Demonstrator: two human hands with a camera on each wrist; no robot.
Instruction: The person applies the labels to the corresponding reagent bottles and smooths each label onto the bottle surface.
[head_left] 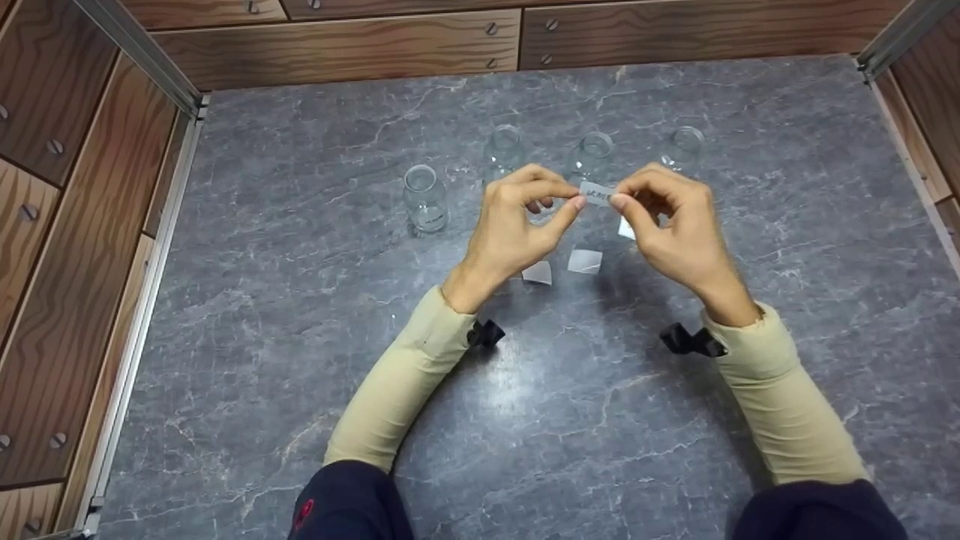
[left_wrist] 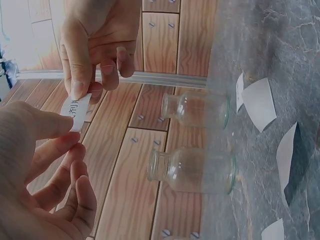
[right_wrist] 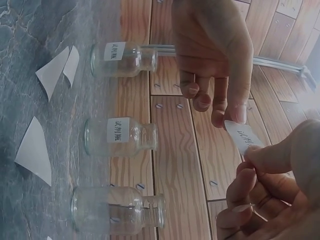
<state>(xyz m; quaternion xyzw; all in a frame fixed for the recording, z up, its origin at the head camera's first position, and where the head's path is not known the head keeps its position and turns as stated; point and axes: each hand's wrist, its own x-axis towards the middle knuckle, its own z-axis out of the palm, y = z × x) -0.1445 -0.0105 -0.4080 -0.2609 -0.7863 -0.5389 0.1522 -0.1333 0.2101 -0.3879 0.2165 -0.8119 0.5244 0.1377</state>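
Head view, taken left to right: we see a clear glass jar [head_left: 425,196] upright at the far left, then the left hand [head_left: 517,225], its thumb and forefinger pinching the left end of a white label [head_left: 598,193]. The label is a small, narrow strip with a row of dark printed characters, held up above the grey marbled tabletop [head_left: 300,300] between both hands. Its right end is pinched by the thumb and forefinger of the right hand [head_left: 671,225], whose fingertips cover the end of the row. Three more clear jars [head_left: 592,154] stand behind the hands, and pieces of white paper [head_left: 585,261] lie below them.

From the left wrist we can see that the label bows gently and one paper curls up off the table, which from above looks nearly flat. Only the right wrist view lets us read similar dark characters on two white stickers [right_wrist: 118,130], each fixed to a jar's side; from the head we make out just a dark trace low on the leftmost jar.
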